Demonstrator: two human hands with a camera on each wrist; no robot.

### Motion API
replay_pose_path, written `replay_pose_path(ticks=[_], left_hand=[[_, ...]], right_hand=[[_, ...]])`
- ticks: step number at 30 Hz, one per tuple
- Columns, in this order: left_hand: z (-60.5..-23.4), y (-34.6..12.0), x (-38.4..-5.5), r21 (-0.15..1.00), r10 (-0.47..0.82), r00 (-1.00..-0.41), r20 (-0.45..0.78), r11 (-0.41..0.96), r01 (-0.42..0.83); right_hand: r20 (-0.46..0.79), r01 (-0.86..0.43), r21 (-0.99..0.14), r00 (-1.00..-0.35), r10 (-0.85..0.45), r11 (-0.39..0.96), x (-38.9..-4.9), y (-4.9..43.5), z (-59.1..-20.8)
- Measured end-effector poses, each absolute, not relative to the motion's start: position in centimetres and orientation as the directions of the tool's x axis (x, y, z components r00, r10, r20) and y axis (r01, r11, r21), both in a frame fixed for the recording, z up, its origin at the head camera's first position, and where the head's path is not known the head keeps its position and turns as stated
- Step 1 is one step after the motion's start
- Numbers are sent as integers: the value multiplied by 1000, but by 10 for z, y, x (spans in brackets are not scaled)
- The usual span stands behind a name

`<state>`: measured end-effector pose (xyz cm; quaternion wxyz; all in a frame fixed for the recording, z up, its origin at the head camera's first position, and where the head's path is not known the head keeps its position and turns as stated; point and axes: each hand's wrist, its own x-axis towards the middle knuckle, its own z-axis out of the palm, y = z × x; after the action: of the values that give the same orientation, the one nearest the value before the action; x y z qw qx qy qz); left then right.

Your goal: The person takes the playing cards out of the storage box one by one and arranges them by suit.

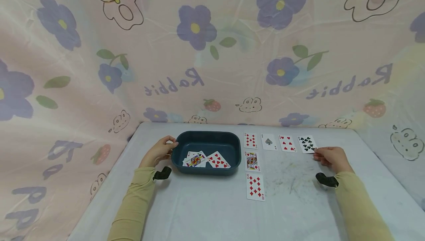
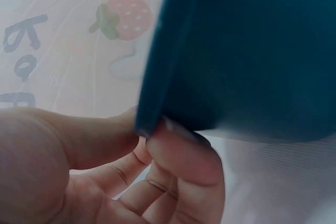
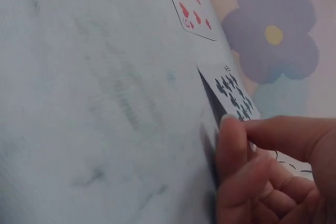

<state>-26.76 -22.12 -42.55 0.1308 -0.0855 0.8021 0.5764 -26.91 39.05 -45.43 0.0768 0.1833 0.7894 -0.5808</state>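
In the head view my left hand (image 1: 160, 151) pinches the left rim of a dark blue rectangular tub (image 1: 207, 172). The left wrist view shows thumb and fingers on either side of that tub's rim (image 2: 152, 87). Inside lie several playing cards, among them a face card (image 1: 196, 158) and a hearts card (image 1: 218, 160). Far to the right, my right hand (image 1: 333, 158) pinches the near right corner of a clubs playing card (image 1: 307, 144). Seen from the right wrist, this clubs card (image 3: 231, 90) tilts, its near edge lifted off the table.
Left of the clubs card, a hearts card (image 1: 287, 143), an ace of spades (image 1: 269, 142) and a diamonds card (image 1: 250, 140) form a row. Below the last one lie a king (image 1: 252, 161) and another diamonds card (image 1: 255, 186). A printed curtain (image 1: 232, 78) hangs behind the white table (image 1: 206, 211).
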Motion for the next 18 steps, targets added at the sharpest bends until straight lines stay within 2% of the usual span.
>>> replay_pose_path(ticks=[18], left_hand=[[-428, -221, -269, 896, -9, -949, -316, 327, -301]], right_hand=[[-339, 404, -867, -907, 249, 292, -276, 391, -458]])
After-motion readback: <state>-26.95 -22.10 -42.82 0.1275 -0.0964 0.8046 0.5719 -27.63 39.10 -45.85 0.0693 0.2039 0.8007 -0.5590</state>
